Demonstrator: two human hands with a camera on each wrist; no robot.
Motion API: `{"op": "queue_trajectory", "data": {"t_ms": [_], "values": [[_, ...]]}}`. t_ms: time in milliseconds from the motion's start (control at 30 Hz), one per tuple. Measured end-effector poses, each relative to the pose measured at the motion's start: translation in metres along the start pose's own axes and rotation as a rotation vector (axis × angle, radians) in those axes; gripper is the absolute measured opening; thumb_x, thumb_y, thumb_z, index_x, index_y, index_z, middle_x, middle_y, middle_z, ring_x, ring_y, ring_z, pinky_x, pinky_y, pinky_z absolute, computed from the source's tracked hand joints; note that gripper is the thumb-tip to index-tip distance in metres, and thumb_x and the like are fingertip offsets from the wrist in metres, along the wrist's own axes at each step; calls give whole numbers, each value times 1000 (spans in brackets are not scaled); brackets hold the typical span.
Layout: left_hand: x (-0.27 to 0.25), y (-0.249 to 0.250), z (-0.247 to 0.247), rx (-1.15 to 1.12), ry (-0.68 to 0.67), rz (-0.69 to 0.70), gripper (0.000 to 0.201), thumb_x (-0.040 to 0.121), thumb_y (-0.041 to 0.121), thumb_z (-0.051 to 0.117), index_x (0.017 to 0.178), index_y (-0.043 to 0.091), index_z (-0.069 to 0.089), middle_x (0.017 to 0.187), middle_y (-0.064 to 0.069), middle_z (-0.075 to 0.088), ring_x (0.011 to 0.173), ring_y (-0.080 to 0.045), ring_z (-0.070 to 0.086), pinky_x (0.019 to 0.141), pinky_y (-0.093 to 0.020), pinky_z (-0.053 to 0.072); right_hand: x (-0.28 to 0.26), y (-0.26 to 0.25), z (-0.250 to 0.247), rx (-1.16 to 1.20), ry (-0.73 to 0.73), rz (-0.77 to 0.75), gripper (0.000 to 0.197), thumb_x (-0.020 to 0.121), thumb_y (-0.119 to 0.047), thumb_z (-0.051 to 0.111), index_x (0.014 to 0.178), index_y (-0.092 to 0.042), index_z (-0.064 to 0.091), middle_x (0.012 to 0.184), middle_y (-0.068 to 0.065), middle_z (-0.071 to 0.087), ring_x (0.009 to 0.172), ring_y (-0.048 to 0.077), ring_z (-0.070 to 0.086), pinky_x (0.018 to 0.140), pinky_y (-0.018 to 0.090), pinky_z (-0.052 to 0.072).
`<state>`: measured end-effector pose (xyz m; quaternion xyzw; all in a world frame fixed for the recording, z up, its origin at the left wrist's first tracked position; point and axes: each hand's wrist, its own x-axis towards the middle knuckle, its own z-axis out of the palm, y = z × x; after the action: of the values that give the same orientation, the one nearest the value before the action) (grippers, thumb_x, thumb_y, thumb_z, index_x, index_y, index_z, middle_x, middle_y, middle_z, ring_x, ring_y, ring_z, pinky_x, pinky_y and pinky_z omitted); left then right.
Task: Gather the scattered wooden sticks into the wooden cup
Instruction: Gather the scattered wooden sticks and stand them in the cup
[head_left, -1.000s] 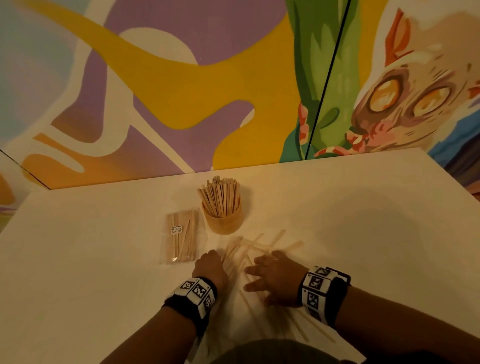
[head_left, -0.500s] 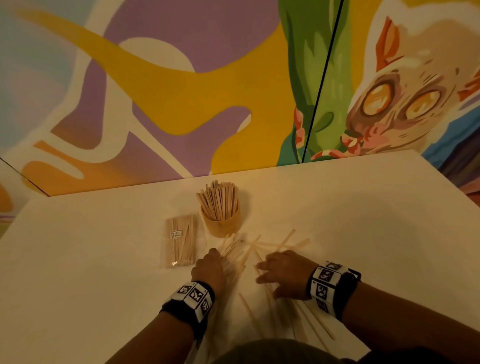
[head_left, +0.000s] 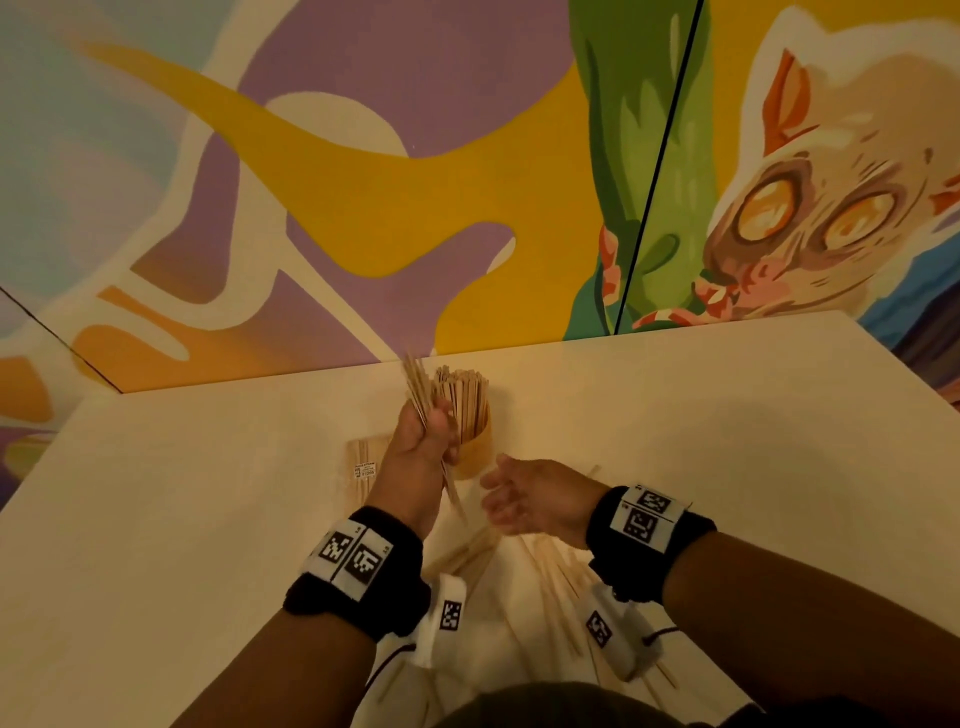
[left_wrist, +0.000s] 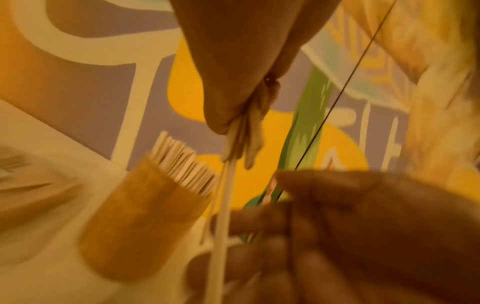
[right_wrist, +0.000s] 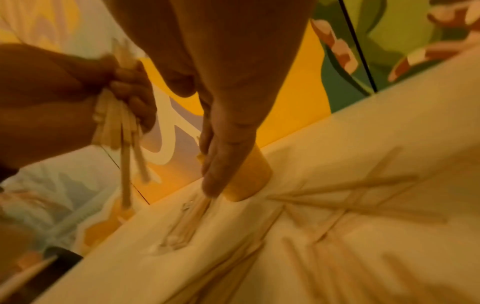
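Left grip (head_left: 421, 441) — stick bundle (head_left: 418, 384) beside cup (head_left: 472, 457)

No legible text anywhere. A small white label (head_left: 365, 469) on the clear packet of sticks (head_left: 368, 457) lying on the counter (head_left: 675, 441), printed in dark lines (too small and blurred to read). Black-and-white square marker codes on the left wristband (head_left: 353, 558) and the right wristband (head_left: 645, 517), and on the white camera units under each wrist (patterns only, no letters or numbers). Nothing written on the painted wall (head_left: 363, 182), only coloured shapes.
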<state>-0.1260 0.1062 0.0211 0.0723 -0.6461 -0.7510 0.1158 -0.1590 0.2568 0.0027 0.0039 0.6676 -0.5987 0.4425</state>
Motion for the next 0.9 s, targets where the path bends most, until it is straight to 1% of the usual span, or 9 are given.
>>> {"op": "queue_trajectory", "data": {"t_ms": [100, 267, 433, 533, 600, 700, 767, 833, 900], "values": [[1, 25, 8, -190, -19, 64, 14, 92, 28, 50, 86, 16, 45, 59, 10, 45, 56, -8, 39, 61, -25, 37, -5, -5, 12, 373, -185, 169, 57, 100, -46, 31, 124, 4, 47, 114, 30, 57, 102, 40, 62, 90, 42, 53], [-6, 31, 12, -149, -23, 118, 2, 88, 30, 50, 89, 28, 51, 68, 6, 47, 65, -13, 42, 68, -36, 39, -6, -25, 23, 609, -257, 136, 57, 102, -42, 28, 126, 7, 47, 100, 25, 56, 80, 38, 69, 68, 39, 59], [-15, 27, 8, -109, -41, 132, 45, 81, 19, 62, 120, 37, 47, 79, -2, 48, 73, -16, 50, 72, -41, 47, -10, -33, 27, 577, -259, 67, 50, 103, -35, 24, 134, -1, 46, 110, 19, 55, 90, 32, 64, 83, 45, 57], [-16, 25, 10, -17, -27, 82, 27, 75, 33, 69, 99, 30, 59, 73, 6, 56, 72, -14, 53, 79, -46, 47, -15, -36, 31, 582, -284, 5, 46, 103, -29, 25, 131, -3, 51, 113, 18, 61, 97, 28, 65, 83, 43, 57], [-18, 28, 15, -18, 35, 25, 15, 80, 35, 70, 79, 27, 57, 58, 8, 53, 58, -12, 49, 65, -37, 46, -15, -37, 32, 571, -292, -1, 48, 103, -30, 25, 133, -1, 48, 109, 17, 62, 93, 27, 66, 80, 42, 58], [-21, 36, 21, -83, 59, -74, 27, 93, 27, 52, 68, 17, 49, 40, 8, 42, 35, -6, 37, 41, -19, 35, -15, -40, 30, 318, -175, 5, 50, 101, -39, 28, 119, 0, 54, 90, 13, 63, 79, 25, 63, 83, 42, 52], [-22, 37, 19, -26, 13, -124, 37, 96, 18, 48, 59, 19, 52, 37, 8, 40, 30, -6, 34, 35, -16, 29, -16, -45, 25, -54, 13, -215, 45, 98, -42, 33, 117, -9, 58, 102, 10, 65, 92, 26, 61, 92, 41, 48], [-22, 33, 12, 57, -72, -177, 40, 94, 16, 53, 55, 21, 48, 40, 5, 33, 33, -11, 25, 37, -18, 22, -23, -55, 19, -319, 179, -552, 38, 100, -36, 34, 129, -20, 54, 129, 5, 58, 119, 20, 54, 107, 40, 40], [-23, 29, 5, 104, -136, -274, 35, 93, 18, 56, 61, 18, 40, 44, 2, 29, 35, -12, 21, 38, -20, 19, -37, -70, 17, -382, 228, -832, 42, 102, -29, 33, 143, -20, 38, 149, -1, 40, 136, 8, 36, 114, 25, 29]]}}
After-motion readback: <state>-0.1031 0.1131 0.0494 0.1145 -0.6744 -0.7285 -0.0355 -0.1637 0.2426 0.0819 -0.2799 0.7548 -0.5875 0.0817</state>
